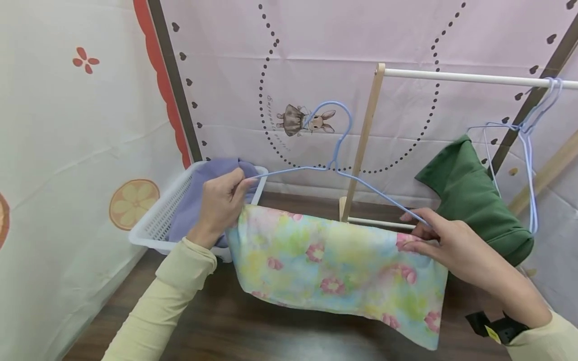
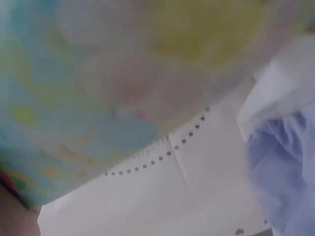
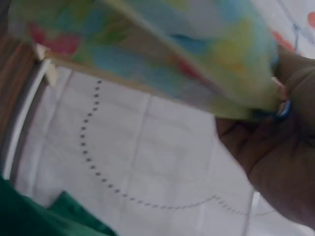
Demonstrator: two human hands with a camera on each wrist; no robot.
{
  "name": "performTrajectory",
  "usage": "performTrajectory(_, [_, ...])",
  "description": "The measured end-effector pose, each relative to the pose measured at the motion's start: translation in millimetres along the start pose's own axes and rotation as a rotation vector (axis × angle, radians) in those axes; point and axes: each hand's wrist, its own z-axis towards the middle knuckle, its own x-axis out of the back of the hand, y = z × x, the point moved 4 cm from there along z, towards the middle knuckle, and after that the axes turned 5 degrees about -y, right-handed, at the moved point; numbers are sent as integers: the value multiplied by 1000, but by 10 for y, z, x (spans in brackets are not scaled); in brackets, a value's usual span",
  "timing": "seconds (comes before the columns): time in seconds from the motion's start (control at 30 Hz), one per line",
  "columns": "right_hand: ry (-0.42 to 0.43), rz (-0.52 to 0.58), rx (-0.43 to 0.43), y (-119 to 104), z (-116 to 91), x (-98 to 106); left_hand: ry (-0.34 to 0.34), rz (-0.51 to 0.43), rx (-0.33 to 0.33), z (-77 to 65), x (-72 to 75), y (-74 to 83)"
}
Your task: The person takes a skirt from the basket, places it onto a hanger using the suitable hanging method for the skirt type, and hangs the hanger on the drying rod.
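Note:
A light-blue wire hanger point(image 1: 336, 160) is held up in front, its hook pointing upward. Below it hangs a pastel cloth with pink flowers point(image 1: 338, 265), its top edge stretched between the two hands. My left hand point(image 1: 222, 203) grips the hanger's left end, next to the cloth's upper left corner. At the other side my right hand point(image 1: 444, 240) pinches the cloth's top edge together with the hanger's right end. In the right wrist view, the cloth point(image 3: 236, 54) runs up to the fingers. The left wrist view is mostly filled by blurred cloth point(image 2: 123, 73), which hides the left fingers.
A white basket point(image 1: 140, 239) with a purple cloth point(image 1: 187, 205) stands at the left. On the right, a rack with a white rail point(image 1: 456, 76) and wooden post point(image 1: 365, 140) carries several hangers point(image 1: 528, 150) and a green garment point(image 1: 478, 195). Printed fabric walls surround the dark wooden surface point(image 1: 217, 311).

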Motion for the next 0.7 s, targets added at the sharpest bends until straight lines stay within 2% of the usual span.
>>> performTrajectory(0.1, [59, 16, 36, 118, 7, -37, -11, 26, -8, -19, 27, -9])
performTrajectory(0.33, [149, 71, 60, 292, 19, -187, -37, 137, -40, -80, 15, 15])
performTrajectory(0.4, [205, 78, 50, 317, 8, -239, -45, 157, -40, -105, -2, 29])
performTrajectory(0.57, [413, 74, 81, 341, -50, -338, -82, 163, -37, -186, -47, 46])
performTrajectory(0.7, [476, 81, 91, 363, -88, -395, -96, 168, -51, -255, -63, 47])
